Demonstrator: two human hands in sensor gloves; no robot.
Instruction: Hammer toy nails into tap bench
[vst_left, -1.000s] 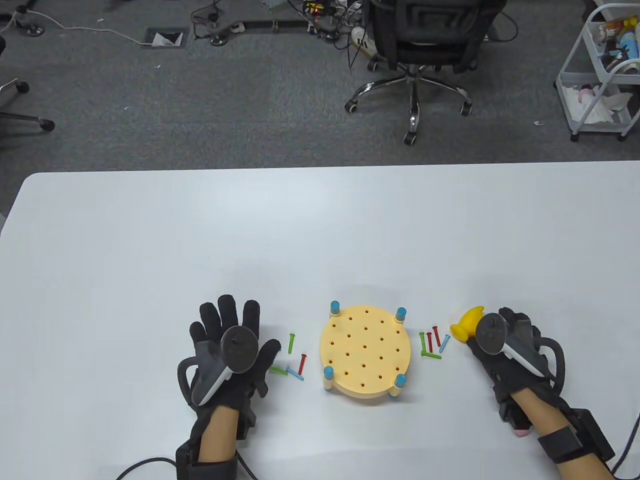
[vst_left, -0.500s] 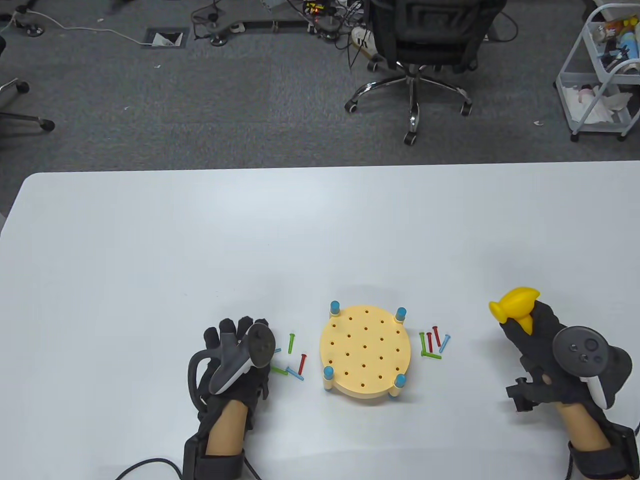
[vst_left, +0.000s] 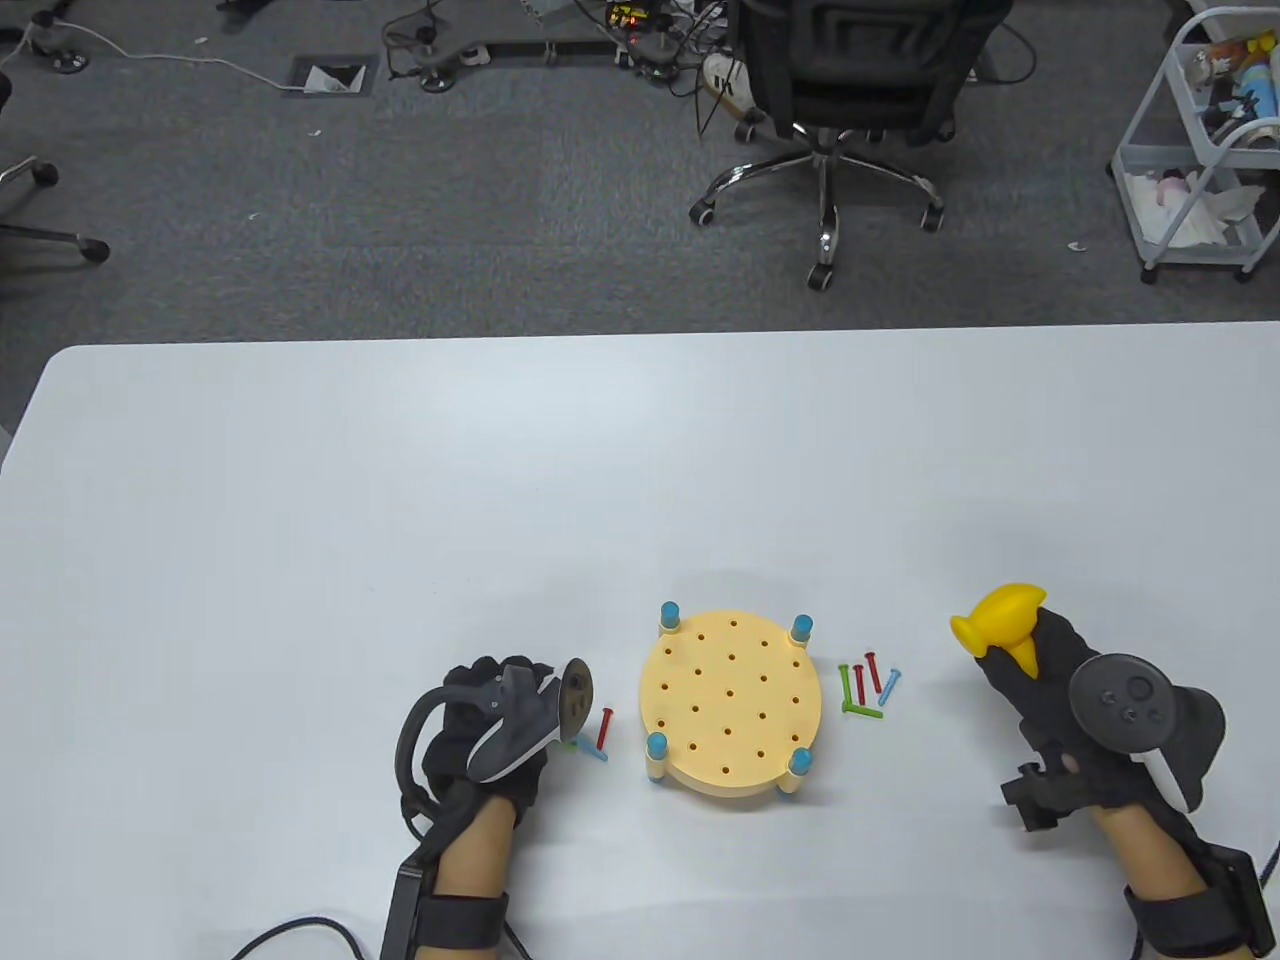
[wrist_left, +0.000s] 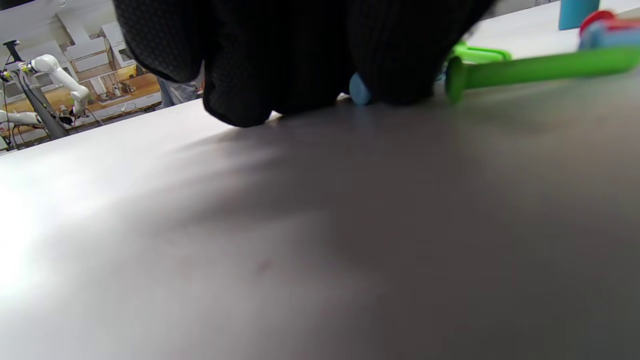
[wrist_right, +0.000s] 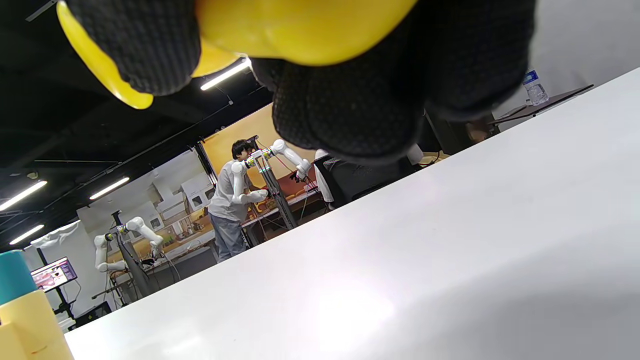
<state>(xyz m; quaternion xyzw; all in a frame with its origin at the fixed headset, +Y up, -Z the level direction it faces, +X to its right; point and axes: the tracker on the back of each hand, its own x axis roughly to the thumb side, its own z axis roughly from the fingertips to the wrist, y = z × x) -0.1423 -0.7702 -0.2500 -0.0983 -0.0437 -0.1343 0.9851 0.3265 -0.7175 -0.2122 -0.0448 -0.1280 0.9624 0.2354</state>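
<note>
The table view shows the round yellow tap bench (vst_left: 730, 705) standing on the white desk (vst_left: 400, 500) between the two hands, its top drilled with holes, none holding a nail. Blue-capped posts (vst_left: 657, 744) mark its four corners.

The left hand (vst_left: 495, 725) is lowered, fingers down, onto the nails lying left of the bench; a red nail (vst_left: 604, 727) and a blue tip (vst_left: 598, 755) remain visible beside it. The left wrist view adds what the table view hides: the gloved fingertips (wrist_left: 235, 107) rest on the desk, bunched against a blue nail head (wrist_left: 358, 90), with a green nail (wrist_left: 535, 70) lying just beside them. Whether a nail is pinched cannot be determined.

The right hand (vst_left: 1060, 690) grips the yellow toy hammer (vst_left: 1000, 625), raised clear of the desk, right of the bench. The right wrist view confirms fingers (wrist_right: 350, 100) wrapped around the hammer.

A second cluster of nails (vst_left: 865, 685) lies loose between the bench and the right hand.
</note>
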